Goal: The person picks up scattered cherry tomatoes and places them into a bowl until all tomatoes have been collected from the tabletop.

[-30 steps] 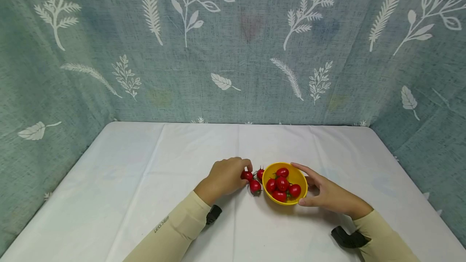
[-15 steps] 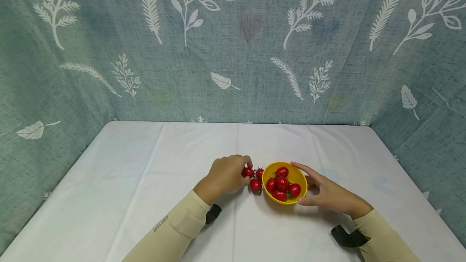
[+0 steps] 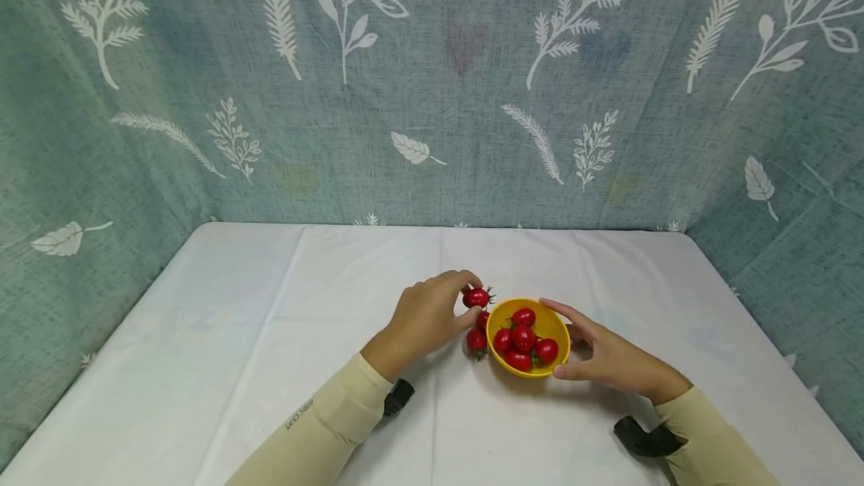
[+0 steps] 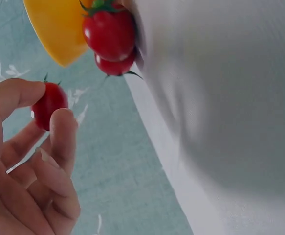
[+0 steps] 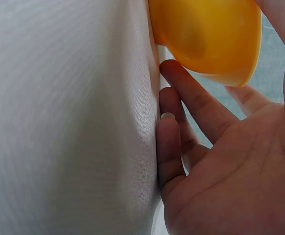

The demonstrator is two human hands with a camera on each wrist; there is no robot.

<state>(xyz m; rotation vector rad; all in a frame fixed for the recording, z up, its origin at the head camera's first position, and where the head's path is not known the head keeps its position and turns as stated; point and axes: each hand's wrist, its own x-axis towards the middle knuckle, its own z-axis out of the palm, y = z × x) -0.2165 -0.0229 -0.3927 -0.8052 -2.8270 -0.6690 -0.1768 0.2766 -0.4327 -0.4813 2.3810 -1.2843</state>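
Note:
My left hand (image 3: 425, 313) pinches a red cherry tomato (image 3: 476, 298) between thumb and fingertips. In the left wrist view this tomato (image 4: 50, 105) is held apart from the bowl, its green stem end toward the top. Two more cherry tomatoes lie against the bowl's left side, the front one (image 3: 476, 340) partly covering the other (image 4: 115, 66). The yellow bowl (image 3: 564, 361) stands upright with several cherry tomatoes (image 3: 523, 337) inside. My right hand (image 3: 610, 358) cups the bowl's right side, thumb at the near rim and index finger at the far rim. Its other fingers sit low beside the bowl (image 5: 215, 34).
A white cloth (image 3: 324, 396) covers the table. Behind and at both sides hangs a grey-green curtain (image 3: 432, 193) with white leaf prints. A black strap mount (image 3: 648, 437) sits at the right wrist, another black piece (image 3: 399, 397) at the left.
The left hand has lifted one cherry tomato from beside the bowl and moved it away from me and slightly right. The right hand and bowl have stayed in place.

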